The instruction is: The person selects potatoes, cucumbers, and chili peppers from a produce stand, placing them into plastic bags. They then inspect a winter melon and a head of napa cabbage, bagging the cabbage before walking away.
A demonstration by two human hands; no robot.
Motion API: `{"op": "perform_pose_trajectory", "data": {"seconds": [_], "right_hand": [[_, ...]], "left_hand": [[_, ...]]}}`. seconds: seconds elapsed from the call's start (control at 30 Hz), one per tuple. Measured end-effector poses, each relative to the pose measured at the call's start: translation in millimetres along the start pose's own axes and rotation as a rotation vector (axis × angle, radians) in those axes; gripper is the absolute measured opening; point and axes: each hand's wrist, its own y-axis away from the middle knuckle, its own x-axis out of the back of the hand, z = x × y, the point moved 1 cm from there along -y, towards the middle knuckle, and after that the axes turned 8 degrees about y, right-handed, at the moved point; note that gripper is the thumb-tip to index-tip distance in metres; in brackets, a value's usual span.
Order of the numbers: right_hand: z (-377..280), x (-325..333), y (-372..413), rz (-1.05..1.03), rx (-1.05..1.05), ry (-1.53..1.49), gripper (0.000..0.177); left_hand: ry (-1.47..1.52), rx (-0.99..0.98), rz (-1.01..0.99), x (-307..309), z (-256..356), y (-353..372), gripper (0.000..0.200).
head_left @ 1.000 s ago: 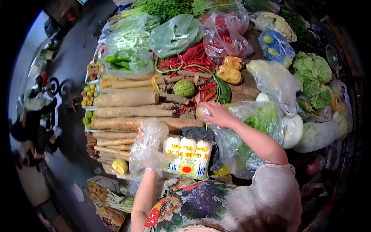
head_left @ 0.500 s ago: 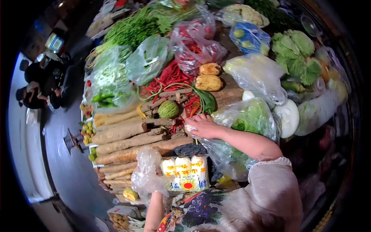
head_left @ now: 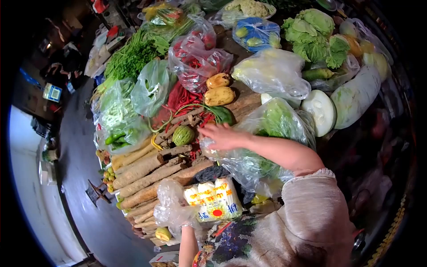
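Observation:
My right hand [head_left: 222, 136] reaches over the clear bag of leafy greens [head_left: 278, 118], its fingers apart at the lower end of the red chillies [head_left: 182, 99]. A small striped green melon [head_left: 183, 135] lies just left of its fingertips, and a dark green pepper [head_left: 221, 115] lies above it. My left hand [head_left: 186, 219] is low in the view, covered by a crumpled clear plastic bag [head_left: 170, 199] that hides its fingers. Right beside that bag is a printed white package [head_left: 213, 200].
Long brown roots [head_left: 144, 171] lie in rows at the left. Bagged chillies [head_left: 198, 55], two yellow-brown roots [head_left: 219, 95], a bagged pale vegetable [head_left: 271, 73], a cut white gourd [head_left: 319, 112] and lettuce [head_left: 309, 35] surround the upper area. A stool [head_left: 95, 192] stands on the floor.
The view has turned and shifted, so the produce sits tilted and further left. My right hand has lifted slightly off the bag's edge. The bag still covers my left hand.

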Motion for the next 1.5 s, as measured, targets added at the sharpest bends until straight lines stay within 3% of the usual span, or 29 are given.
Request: {"op": "perform_pose_trajectory", "data": {"seconds": [0.03,0.13,0.2,0.3,0.33,0.37,0.43,0.5,0.57,0.6,0.67,0.73,0.83,0.87,0.9,0.97,1.03,1.07,1.1,1.13,1.17,1.2,1.23,1.3,1.37,1.4,1.5], "right_hand": [[-9,45,10,-0.015,-0.079,-0.083,0.073],[8,134,45,0.246,-0.271,0.030,0.072],[73,143,67,0.530,-0.446,0.154,0.076],[138,150,114,0.698,-0.938,0.336,0.081],[141,146,128,0.698,-1.045,0.245,0.062],[153,132,133,0.709,-1.046,0.241,0.062],[175,89,130,0.462,-0.653,-0.085,0.047],[136,88,138,0.536,-0.643,-0.046,0.042],[115,90,150,0.613,-0.632,-0.003,0.037],[110,88,158,0.657,-0.581,-0.003,0.038],[94,93,173,0.710,-0.533,0.004,0.039],[54,98,193,0.665,-0.516,0.012,0.043],[-25,86,216,0.697,-0.369,0.064,0.060],[-51,79,221,0.693,-0.271,0.104,0.067],[-77,73,222,0.645,-0.103,-0.179,0.076],[-132,52,228,0.445,0.088,-0.553,0.095],[-173,8,227,0.297,0.260,-0.564,0.114],[-198,-6,232,0.171,0.300,-0.677,0.122],[-210,-39,230,0.086,0.331,-0.726,0.125],[-227,-54,237,-0.032,0.349,-0.880,0.124],[-238,-91,239,0.016,0.281,-0.833,0.124],[-253,-86,254,-0.296,0.155,-1.263,0.106],[-262,-127,251,-0.044,0.204,-1.291,0.086],[-267,-121,271,-0.038,0.075,-1.391,0.068],[-260,-124,287,0.013,-0.168,-1.415,0.057],[-247,-132,290,0.148,-0.103,-1.271,0.054],[-213,-137,313,0.363,-0.289,-1.512,0.048]], "left_hand": [[0.017,0.002,0.001,4,0,0,0.060],[0.098,0.026,0.023,23,3,-2,0.061],[0.184,0.054,0.071,43,8,-5,0.061],[0.240,0.153,0.062,74,16,-1,0.062],[0.236,0.202,0.025,83,18,3,0.062],[0.223,0.251,-0.017,90,20,6,0.063],[0.181,0.356,-0.126,105,27,16,0.063],[0.171,0.367,-0.161,110,39,28,0.063],[0.730,0.147,0.047,109,58,44,0.031],[0.726,0.142,0.041,108,62,49,0.031],[0.575,-0.165,0.370,108,73,55,0.054],[0.619,-0.114,0.360,128,99,77,0.055],[0.613,-0.061,0.352,138,93,97,0.054],[0.465,-0.168,0.409,140,94,105,0.055],[0.314,-0.274,0.466,142,96,112,0.056],[0.324,-0.321,0.484,139,131,133,0.053],[0.851,-0.221,0.248,132,156,159,0.048],[0.965,-0.109,0.076,133,164,171,0.046],[0.941,-0.117,0.008,132,175,183,0.043],[0.998,-0.128,-0.030,127,181,195,0.042],[1.057,-0.137,-0.068,123,185,206,0.041],[0.991,-0.162,-0.122,121,186,214,0.041],[0.944,-0.220,-0.187,119,180,218,0.044],[0.995,-0.208,-0.255,122,183,229,0.048],[0.987,-0.254,-0.272,122,182,238,0.050],[0.975,-0.296,-0.292,121,182,243,0.051],[1.019,-0.274,-0.301,120,182,250,0.055]]}}
